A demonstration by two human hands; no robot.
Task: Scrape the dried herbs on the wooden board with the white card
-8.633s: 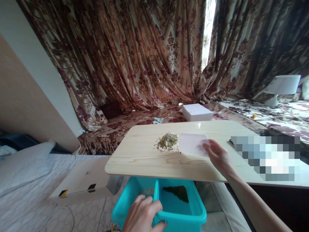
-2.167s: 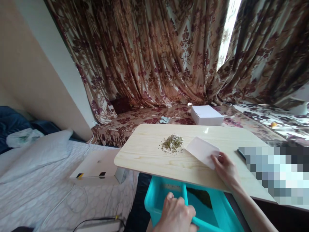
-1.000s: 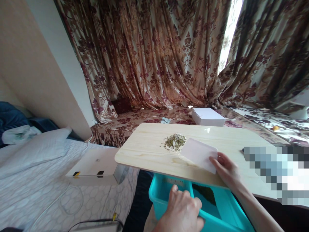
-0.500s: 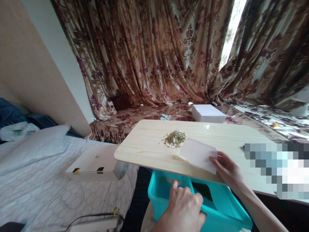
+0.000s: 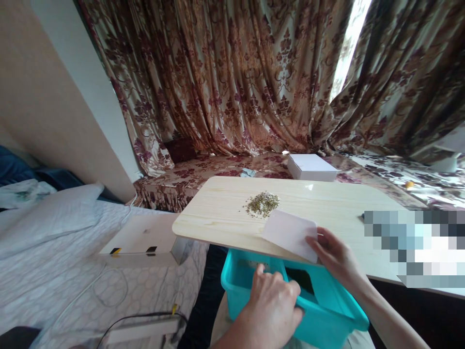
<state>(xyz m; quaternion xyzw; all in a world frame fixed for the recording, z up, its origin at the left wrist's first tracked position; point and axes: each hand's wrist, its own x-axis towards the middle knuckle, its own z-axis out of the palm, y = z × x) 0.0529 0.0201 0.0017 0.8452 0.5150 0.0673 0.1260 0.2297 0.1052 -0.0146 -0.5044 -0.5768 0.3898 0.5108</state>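
Note:
My right hand (image 5: 336,254) pinches the right end of a white plastic card (image 5: 290,233), tilted near the front edge of the light wooden tabletop (image 5: 337,201). Just beyond the card's far left corner lies a loose pile of small green beans mixed with white grains (image 5: 262,203). Below the edge, my left hand (image 5: 273,300) curls round the near rim of a teal divided bin (image 5: 323,322), its index finger stretched over the left compartment. Some small pale bits lie in that compartment; dark green stuff (image 5: 301,278) shows in the one beside it.
A white box (image 5: 312,167) stands behind the tabletop on a flowered cover. To the left, a flat white carton (image 5: 145,237) rests on the bed (image 5: 80,257), with cables nearby. A pixelated patch (image 5: 421,247) hides something at the tabletop's right end.
The card and my right hand have shifted left and slightly nearer the front edge, a little away from the pile. My left hand stays on the bin. The view has moved slightly.

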